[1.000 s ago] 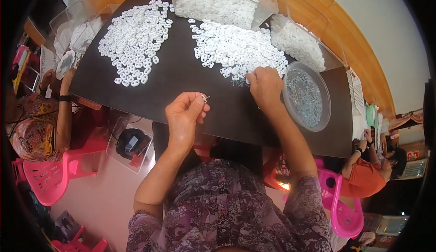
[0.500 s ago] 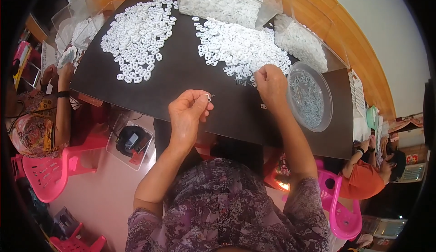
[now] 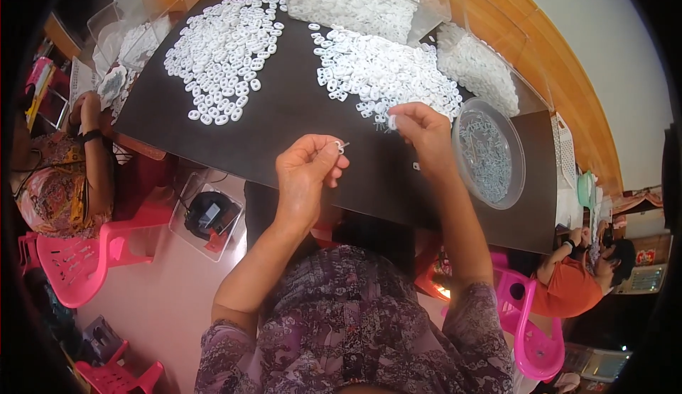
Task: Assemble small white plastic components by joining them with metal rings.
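Observation:
My left hand (image 3: 304, 170) is closed, pinching a small white plastic piece (image 3: 339, 147) with a thin metal screw sticking out of it. Held over the table to the right, my right hand (image 3: 431, 138) grips another small white plastic piece (image 3: 391, 121) between thumb and fingers. Just beyond that hand spreads a heap of small white two-holed pieces (image 3: 383, 67), with a few loose screws (image 3: 379, 126) at its near edge. Farther left lies a second heap of white oval two-holed pieces (image 3: 224, 50). One stray white piece (image 3: 416, 167) rests beside my right wrist.
A round clear tub (image 3: 523, 156) of screws stands right of my right forearm. Clear bins (image 3: 433, 18) full of white pieces line the far side of the dark table (image 3: 284, 103). People sit at left (image 3: 64, 174) and right (image 3: 572, 284), near pink chairs (image 3: 71, 270).
My right hand has drawn back slightly from the heap's edge, and a white piece now shows in its fingers. My left hand has shifted a little right, still pinching its piece.

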Available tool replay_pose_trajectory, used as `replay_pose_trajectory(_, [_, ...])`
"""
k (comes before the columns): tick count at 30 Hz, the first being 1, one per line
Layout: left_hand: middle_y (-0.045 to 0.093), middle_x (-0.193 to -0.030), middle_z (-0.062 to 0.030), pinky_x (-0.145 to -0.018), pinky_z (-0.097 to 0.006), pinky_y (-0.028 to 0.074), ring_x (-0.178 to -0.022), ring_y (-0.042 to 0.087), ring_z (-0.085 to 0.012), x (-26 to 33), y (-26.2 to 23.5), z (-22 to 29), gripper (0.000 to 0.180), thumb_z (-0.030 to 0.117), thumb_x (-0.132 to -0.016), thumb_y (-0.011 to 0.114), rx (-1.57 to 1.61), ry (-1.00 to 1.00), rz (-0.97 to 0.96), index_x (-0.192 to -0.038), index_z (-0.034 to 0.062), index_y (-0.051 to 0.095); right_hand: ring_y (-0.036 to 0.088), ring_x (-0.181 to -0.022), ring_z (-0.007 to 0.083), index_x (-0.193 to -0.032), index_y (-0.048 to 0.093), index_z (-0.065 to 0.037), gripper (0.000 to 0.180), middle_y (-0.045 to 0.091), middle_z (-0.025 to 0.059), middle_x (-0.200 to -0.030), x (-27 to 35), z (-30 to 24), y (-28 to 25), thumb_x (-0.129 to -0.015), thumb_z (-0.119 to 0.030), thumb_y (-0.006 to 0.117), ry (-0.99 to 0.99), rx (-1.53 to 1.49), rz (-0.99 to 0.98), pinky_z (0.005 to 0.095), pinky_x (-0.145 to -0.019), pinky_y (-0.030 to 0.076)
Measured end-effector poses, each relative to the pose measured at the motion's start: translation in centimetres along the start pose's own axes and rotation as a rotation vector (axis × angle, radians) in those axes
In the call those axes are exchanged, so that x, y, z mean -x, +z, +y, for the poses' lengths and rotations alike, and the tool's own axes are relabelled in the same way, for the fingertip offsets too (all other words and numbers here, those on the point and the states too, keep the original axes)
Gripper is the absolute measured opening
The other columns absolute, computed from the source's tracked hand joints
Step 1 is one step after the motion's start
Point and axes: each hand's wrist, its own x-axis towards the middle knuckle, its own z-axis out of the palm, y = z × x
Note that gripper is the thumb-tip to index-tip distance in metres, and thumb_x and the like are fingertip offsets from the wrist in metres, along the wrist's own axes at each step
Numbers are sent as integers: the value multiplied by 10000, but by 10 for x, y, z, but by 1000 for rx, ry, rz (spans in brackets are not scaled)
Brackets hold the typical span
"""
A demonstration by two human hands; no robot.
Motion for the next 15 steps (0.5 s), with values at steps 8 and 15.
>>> replay_pose_trajectory(8, [639,-805,-122,-559,-237,462,-635,576,-126,-6,7,-5,152,115,-903,551,170,-14,-7,-907,-32,587,494,-618,70,-949,622,32,158,605,31,-760,17,12,56,-810,-42,634,28,-351,59,193,-567,390])
replay_pose_trajectory(15, [636,-809,-59,-554,-212,436,-664,565,-96,-6,0,-2,125,98,-885,574,-21,76,-17,-915,-14,620,528,-660,63,-962,630,24,173,624,27,-786,26,10,68,-808,-52,649,23,-280,58,185,-580,401])
